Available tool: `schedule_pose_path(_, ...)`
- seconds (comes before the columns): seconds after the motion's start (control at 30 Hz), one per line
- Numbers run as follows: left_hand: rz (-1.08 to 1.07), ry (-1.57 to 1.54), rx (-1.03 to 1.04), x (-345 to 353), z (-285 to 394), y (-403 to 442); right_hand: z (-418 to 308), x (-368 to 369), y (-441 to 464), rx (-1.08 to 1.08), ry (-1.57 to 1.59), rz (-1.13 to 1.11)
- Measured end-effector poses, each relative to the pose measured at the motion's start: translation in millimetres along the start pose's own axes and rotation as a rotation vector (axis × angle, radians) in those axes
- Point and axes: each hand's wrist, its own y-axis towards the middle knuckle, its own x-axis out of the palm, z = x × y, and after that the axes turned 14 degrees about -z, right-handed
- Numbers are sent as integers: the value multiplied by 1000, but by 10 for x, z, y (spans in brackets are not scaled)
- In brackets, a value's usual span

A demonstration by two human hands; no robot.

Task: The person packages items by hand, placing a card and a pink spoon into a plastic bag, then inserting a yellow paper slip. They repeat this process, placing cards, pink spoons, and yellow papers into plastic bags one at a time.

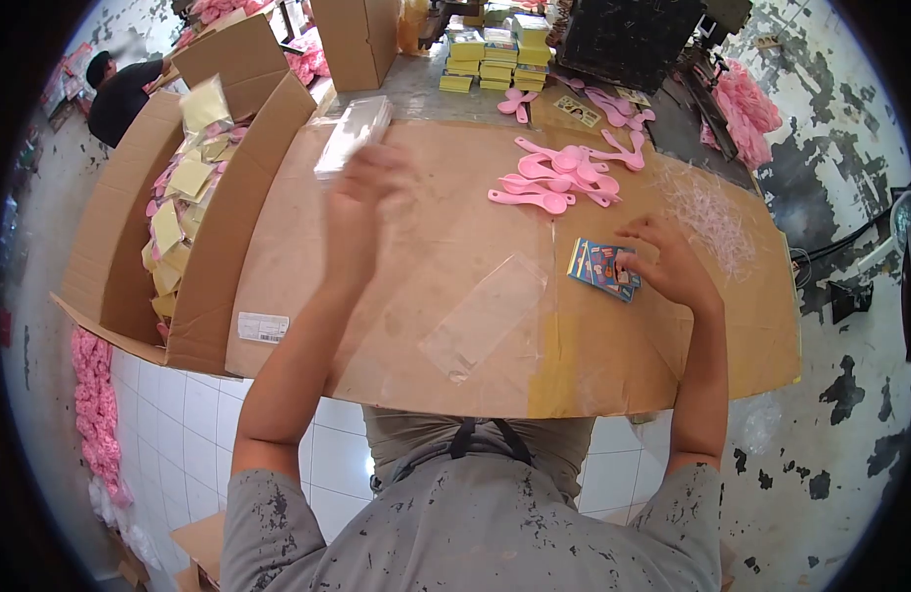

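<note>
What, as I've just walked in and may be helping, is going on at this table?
One person is working with both hands. The left hand, blurred, is by a stack of clear sleeves; whether it touches them I can't tell. The right hand, thumb and fingers apart, is at some blue printed cards. A flat clear bag lies between the arms, pink spoons are heaped beyond the cards, and an open box at left holds yellow and pink items.

Single head-worn fisheye view, looking forward and down, close above cardboard-covered tabletop [445,217].
</note>
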Motion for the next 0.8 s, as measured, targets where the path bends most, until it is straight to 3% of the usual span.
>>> schedule_pose_path(0.03, -179, 347, -173, 107, -52, -67, 41, 32, -18, -15, -57, -39)
schedule_pose_path(0.1, -476, 684, -248, 457, -90, -289, 79, 92, -6, 32, 14, -51)
schedule_pose_path(0.2, -611, 1023, 71, 599, -286, -438, 54, 93, 7, 30, 70, -4)
schedule_pose_path(0.3, -633, 909, 17, 578, -359, -438, 41, 89, 12, 39, 175, 27)
schedule_pose_path(0.4, -617, 628, -180, 567, -281, -417, 14, 59, 22, 53, 275, 21)
schedule_pose_path(0.5, -538, -110, -297, 561, -441, -379, -118, 35, 39, 82, 359, 41)
schedule_pose_path(0.6, -620, -294, -419, 504, -403, -357, -265, 124, 110, 26, 464, 26)
schedule_pose_path(0.8, -565, -153, -450, 627, -186, -398, -609, 355, 256, -138, 745, -8)
